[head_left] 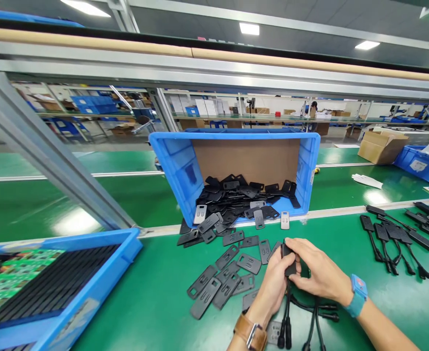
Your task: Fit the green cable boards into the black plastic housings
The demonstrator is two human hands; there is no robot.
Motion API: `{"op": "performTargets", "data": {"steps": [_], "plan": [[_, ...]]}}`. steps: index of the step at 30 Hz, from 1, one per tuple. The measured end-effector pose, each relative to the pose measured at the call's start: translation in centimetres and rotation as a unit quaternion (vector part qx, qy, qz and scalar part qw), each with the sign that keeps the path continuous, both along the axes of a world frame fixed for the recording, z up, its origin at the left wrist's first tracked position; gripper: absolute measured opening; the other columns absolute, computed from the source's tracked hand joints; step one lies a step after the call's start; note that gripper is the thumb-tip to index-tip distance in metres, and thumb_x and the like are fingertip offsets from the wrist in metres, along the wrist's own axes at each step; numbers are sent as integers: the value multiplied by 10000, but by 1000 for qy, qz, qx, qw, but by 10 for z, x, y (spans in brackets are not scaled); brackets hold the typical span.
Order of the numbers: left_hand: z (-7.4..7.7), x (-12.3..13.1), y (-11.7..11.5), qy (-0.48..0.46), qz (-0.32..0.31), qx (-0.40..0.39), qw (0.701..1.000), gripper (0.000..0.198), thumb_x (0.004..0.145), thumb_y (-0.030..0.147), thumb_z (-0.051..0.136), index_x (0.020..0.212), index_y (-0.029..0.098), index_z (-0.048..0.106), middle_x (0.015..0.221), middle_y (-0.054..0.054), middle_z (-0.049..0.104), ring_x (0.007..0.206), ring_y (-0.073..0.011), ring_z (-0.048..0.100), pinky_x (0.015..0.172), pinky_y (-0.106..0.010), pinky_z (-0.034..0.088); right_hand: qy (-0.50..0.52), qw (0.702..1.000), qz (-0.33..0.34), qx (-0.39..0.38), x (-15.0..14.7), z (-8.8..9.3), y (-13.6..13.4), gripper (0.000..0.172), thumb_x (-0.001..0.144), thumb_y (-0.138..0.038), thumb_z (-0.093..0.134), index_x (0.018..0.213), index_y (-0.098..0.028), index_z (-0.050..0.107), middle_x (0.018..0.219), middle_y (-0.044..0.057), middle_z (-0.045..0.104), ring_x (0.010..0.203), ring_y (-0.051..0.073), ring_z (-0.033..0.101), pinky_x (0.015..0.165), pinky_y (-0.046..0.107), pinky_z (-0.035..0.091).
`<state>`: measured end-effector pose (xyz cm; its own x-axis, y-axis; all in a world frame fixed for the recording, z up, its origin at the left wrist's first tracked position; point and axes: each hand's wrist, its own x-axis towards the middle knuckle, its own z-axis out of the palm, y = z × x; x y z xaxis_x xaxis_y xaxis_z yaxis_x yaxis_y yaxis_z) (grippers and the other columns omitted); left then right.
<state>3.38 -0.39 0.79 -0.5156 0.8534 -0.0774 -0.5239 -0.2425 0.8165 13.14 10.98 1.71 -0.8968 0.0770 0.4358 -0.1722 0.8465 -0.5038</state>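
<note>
Head view: your left hand [274, 279] and right hand [318, 267] share one black case [290, 269], held upright over the green bench [156, 302] in front of the blue bin [174, 170]. Your left fingers and thumb are closed around its lower part; your right fingers and thumb pinch its edge. Work looks partway along — cased pieces with cables [395, 231] lie in a group at your right, and a large stock of loose plates [250, 263] remains. Whether your case is fully closed I cannot tell (your fingers cover much of it).

Counting: one case in your hands, with two cable ends [288, 336] hanging below; four cased pieces in the nearest row at right, with more overlapping behind. Well over a dozen plates lie on the bench — those heaped inside the bin overlap too much to count. You have one blue tray [101, 282] at left, holding green circuit boards [27, 273], and one white glove [366, 181] lies beyond.
</note>
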Motion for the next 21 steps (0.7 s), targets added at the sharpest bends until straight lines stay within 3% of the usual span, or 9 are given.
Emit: {"op": "performTargets", "data": {"steps": [4, 7, 9, 12, 15, 18, 21], "plan": [[-2, -1, 0, 33, 13, -1, 999, 208, 849, 328, 680, 877, 159, 562, 707, 17, 544, 648, -106, 472, 660, -243, 387, -2, 998, -2, -60, -1, -3, -2, 816, 772, -112, 646, 1512, -238, 327, 1470, 90, 469, 1373, 239, 404, 1161, 436, 363], [-5, -1, 0, 6, 13, 0, 1000, 263, 837, 354, 701, 955, 159, 569, 823, -13, 590, 695, -117, 511, 670, -255, 421, 6, 988, -33, -153, -2, -6, -1, 689, 859, -210, 633, 1492, -249, 362, 1471, 95, 466, 1339, 244, 447, 1134, 440, 380], [-6, -1, 0, 2, 3, -5, 1000, 304, 837, 377, 706, 997, 149, 583, 849, -35, 607, 700, -124, 528, 660, -261, 435, 13, 966, -81, -245, -5, -9, 2, 541, 946, -320, 559, 1457, -223, 412, 1411, 118, 524, 1239, 246, 539, 1049, 426, 452], [-7, 1, 1, 19, -6, -11, 1000, 322, 831, 386, 719, 986, 126, 611, 866, -65, 625, 723, -133, 552, 685, -269, 456, -5, 920, -114, -374, -10, -13, 6, 474, 992, -503, 461, 1290, -154, 577, 1089, 117, 682, 916, 217, 650, 790, 341, 534], [-9, 5, 4, 27, -11, -5, 1000, 365, 819, 382, 736, 1057, 125, 631, 961, -91, 643, 809, -148, 572, 739, -272, 468, -34, 893, -67, -444, -15, -15, 6, 523, 933, -615, 516, 1048, -131, 680, 789, 50, 656, 665, 152, 573, 567, 246, 450], [-13, 8, 7, 43, -1, -9, 999, 428, 805, 396, 749, 1122, 133, 636, 981, -90, 651, 834, -156, 574, 736, -260, 458, -39, 857, -35, -513, -18, -15, 1, 516, 890, -635, 576, 1015, -144, 677, 719, 12, 603, 563, 101, 481, 491, 203, 382], [-18, 9, 10, 69, 31, -7, 997, 425, 775, 423, 770, 1064, 133, 655, 932, -78, 654, 826, -166, 576, 726, -259, 452, -22, 832, -38, -553, -19, -17, -5, 505, 870, -627, 611, 1026, -150, 672, 709, 3, 584, 523, 79, 432, 473, 189, 377]]}}
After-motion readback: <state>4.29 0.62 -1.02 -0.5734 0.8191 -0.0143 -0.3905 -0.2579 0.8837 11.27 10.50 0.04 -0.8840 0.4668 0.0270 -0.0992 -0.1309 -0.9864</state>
